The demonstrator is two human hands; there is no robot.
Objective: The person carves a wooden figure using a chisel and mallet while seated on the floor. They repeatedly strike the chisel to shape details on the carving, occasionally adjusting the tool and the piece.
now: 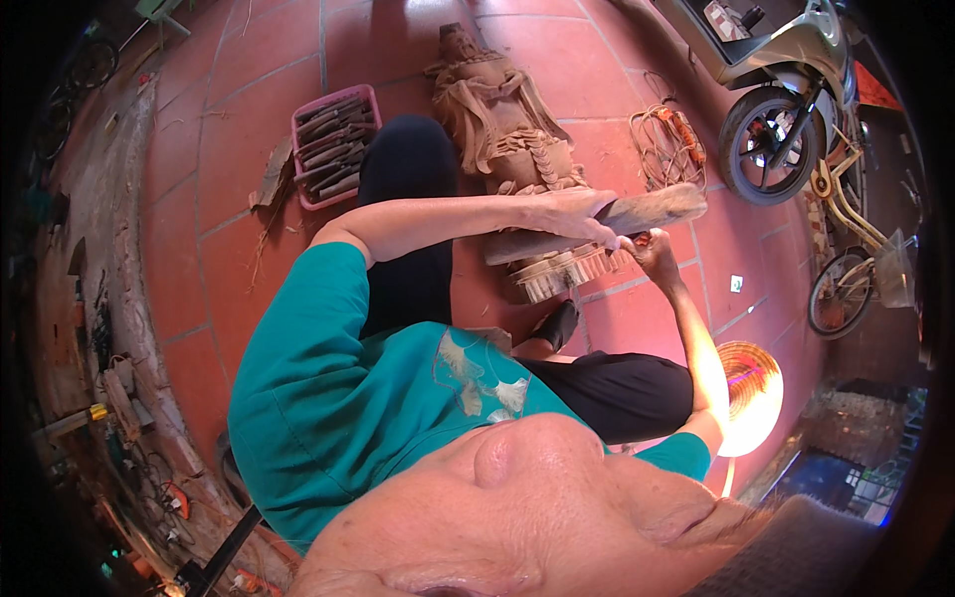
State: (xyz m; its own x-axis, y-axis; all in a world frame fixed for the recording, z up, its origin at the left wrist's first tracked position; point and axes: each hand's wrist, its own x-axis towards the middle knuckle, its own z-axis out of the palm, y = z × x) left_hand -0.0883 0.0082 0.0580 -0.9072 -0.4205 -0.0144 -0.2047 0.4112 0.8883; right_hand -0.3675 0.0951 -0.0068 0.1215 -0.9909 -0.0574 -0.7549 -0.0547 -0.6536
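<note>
A carved wooden statue of a robed figure [497, 109] lies on its back on the tiled floor, its base nearest me. Across its lower part slants a long, thick wooden bar [652, 209], shaped somewhat like a club. My left hand [577, 216] is closed around the bar's middle, thumb towards me. Just below the bar's right half, my right hand [657, 259] has its fingers curled, close to the left fingertips. Whatever it holds, if anything, is too small and hidden to name. Part of the statue's lower body is covered by the bar and my left hand.
Left of the statue, a pink plastic basket [297, 169] holds several chisel-like tools. A coiled cord with an orange power strip [681, 134] lies right of it. Farther right stand a motorbike [771, 144] and a bicycle [846, 289]. A woven hat [751, 388] rests beside my right arm.
</note>
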